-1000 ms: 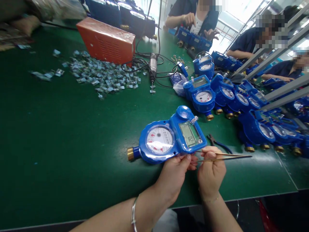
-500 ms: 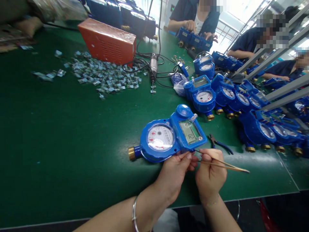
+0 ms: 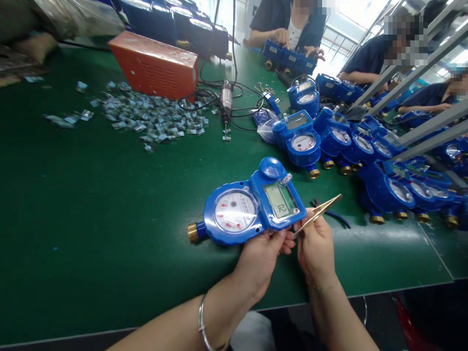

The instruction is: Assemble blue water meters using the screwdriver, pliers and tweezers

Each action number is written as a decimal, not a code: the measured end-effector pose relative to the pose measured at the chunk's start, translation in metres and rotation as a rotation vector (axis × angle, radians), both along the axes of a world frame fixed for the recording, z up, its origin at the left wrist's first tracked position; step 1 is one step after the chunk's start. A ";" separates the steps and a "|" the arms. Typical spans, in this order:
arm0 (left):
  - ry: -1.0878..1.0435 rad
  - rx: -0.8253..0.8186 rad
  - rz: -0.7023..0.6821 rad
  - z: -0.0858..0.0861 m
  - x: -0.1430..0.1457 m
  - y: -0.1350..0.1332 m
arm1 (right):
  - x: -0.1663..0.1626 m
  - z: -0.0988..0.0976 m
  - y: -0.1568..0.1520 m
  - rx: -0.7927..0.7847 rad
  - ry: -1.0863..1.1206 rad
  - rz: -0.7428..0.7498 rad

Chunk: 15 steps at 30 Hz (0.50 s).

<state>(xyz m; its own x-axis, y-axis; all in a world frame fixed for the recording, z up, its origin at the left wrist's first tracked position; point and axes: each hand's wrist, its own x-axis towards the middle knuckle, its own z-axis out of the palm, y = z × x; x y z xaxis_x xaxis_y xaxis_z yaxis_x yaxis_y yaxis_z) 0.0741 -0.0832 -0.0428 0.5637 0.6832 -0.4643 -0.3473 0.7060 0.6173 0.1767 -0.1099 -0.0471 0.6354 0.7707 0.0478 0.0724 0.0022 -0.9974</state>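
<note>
A blue water meter (image 3: pixel 231 214) with a round white dial, a small digital display and a brass threaded end lies on the green table in front of me. My left hand (image 3: pixel 260 258) is closed at its near edge, thumb and fingers against the side below the display; part of the fingers is hidden under the meter. My right hand (image 3: pixel 317 241) grips gold-coloured tweezers (image 3: pixel 321 210) beside the display end. The tips of the tweezers point down toward my left fingertips, and the other end points up to the right.
Cutting pliers (image 3: pixel 338 218) lie partly behind my right hand. Several blue meters (image 3: pixel 305 141) stand to the right. Farther back are an electric screwdriver (image 3: pixel 226 102), an orange box (image 3: pixel 157 68) and a pile of small clear-and-blue parts (image 3: pixel 157 117). Co-workers (image 3: pixel 288 29) handle meters beyond, near grey metal bars (image 3: pixel 431 129).
My right hand has turned the tweezers, so their rear end has swung from pointing right and slightly down to pointing up and right. The whole view has shifted slightly; my left hand stays at the meter.
</note>
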 end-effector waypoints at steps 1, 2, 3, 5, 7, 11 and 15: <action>0.002 0.002 0.001 0.001 0.000 0.000 | 0.001 0.000 0.002 0.006 0.066 0.023; 0.003 0.002 0.002 0.001 0.001 0.000 | 0.001 -0.001 0.003 0.012 0.128 0.043; 0.004 0.002 0.002 0.002 0.001 0.000 | 0.001 0.000 0.004 0.016 0.185 0.059; 0.004 -0.002 -0.001 0.002 0.001 0.001 | 0.002 0.000 0.004 0.022 0.282 0.080; 0.001 -0.009 -0.007 0.002 0.001 0.001 | 0.001 0.000 0.004 0.024 0.361 0.090; -0.011 -0.027 -0.007 0.001 0.000 0.000 | 0.000 0.002 0.005 0.034 0.460 0.086; -0.049 -0.047 -0.010 0.005 -0.002 0.000 | -0.005 0.005 0.002 0.017 0.507 0.096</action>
